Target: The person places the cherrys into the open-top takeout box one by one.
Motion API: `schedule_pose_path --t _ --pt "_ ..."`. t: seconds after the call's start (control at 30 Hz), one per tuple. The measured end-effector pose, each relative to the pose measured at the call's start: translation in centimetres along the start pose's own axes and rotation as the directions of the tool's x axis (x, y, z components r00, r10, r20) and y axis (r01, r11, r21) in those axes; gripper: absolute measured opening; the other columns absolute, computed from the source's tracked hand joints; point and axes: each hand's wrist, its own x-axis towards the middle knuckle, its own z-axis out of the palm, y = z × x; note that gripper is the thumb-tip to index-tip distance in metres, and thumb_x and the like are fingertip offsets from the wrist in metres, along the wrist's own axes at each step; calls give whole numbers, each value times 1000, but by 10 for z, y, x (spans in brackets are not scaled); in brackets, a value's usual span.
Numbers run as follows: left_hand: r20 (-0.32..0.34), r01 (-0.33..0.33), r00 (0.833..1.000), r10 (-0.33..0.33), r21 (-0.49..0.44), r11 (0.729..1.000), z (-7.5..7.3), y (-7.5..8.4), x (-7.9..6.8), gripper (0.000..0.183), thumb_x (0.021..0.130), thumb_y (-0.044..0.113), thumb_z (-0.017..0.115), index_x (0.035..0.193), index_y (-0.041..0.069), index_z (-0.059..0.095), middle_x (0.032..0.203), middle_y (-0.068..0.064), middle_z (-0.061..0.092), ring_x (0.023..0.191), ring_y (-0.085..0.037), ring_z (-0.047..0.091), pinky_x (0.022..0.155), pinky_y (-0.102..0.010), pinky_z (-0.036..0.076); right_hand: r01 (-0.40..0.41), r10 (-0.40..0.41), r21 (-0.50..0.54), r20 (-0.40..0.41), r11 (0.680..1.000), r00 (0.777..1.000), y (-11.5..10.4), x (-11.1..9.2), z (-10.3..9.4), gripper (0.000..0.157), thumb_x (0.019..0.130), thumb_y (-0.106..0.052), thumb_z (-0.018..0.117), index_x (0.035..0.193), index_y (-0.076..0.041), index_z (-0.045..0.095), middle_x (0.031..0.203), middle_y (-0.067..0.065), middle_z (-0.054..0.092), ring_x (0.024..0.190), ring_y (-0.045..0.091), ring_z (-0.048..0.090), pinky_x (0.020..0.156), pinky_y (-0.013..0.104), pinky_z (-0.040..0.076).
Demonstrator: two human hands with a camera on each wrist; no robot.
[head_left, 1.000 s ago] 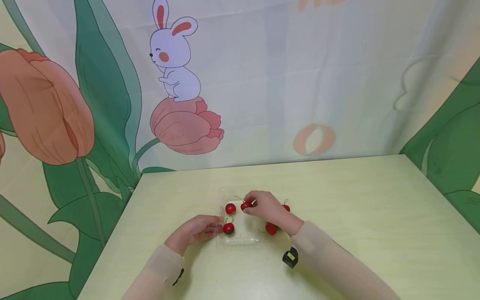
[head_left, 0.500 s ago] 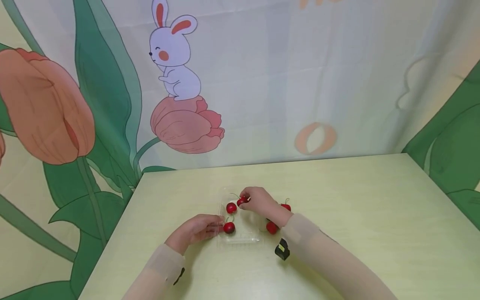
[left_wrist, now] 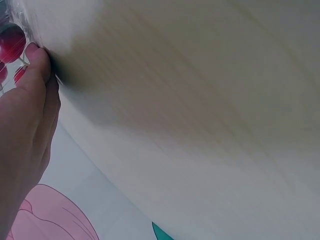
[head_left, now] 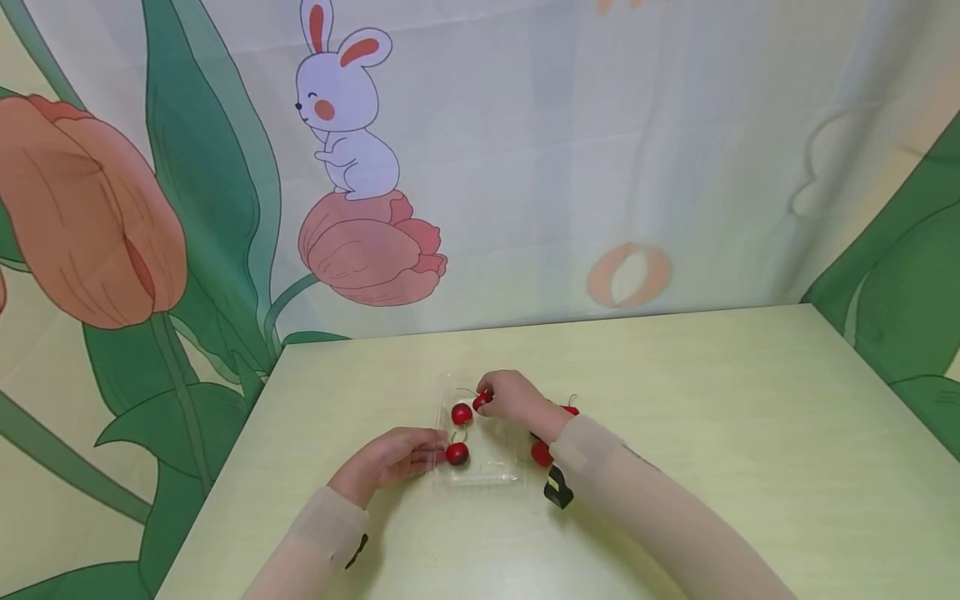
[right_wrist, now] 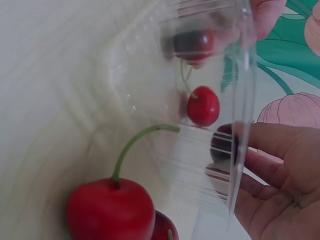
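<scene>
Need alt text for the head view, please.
The right hand pinches a cherry over a clear tray that holds two other cherries. The left hand touches the tray's left side; more cherries lie on the table to its right.

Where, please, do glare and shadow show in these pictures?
Head view: pale sheen on the near tabletop, a glint on the clear tray; left wrist view: dim, a soft shadow beside the left hand; right wrist view: pale streaks on the clear tray's wall, partly veiling the held cherry.
</scene>
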Motion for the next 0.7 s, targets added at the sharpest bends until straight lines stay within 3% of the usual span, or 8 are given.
schedule_pose_path --t 0.37,0.7 --pt "16 -6 1000 6 6 1000 0 2 -5 37 105 22 55 129 -4 65 103 -3 74 91 -13 63 81 -19 52 -3 5 -71 24 997 1000 2 8 2 26 90 -5 74 115 2 71 105 13 73 88 20 59 92 35 54" --pt "25 -23 999 23 -6 1000 -2 0 -4 35 104 18 55 127 -5 65 96 1 74 89 -11 64 79 -19 51 6 2 -138 54 990 999 1 15 6 25 91 -5 72 115 1 71 104 13 73 89 21 60 94 36 54"
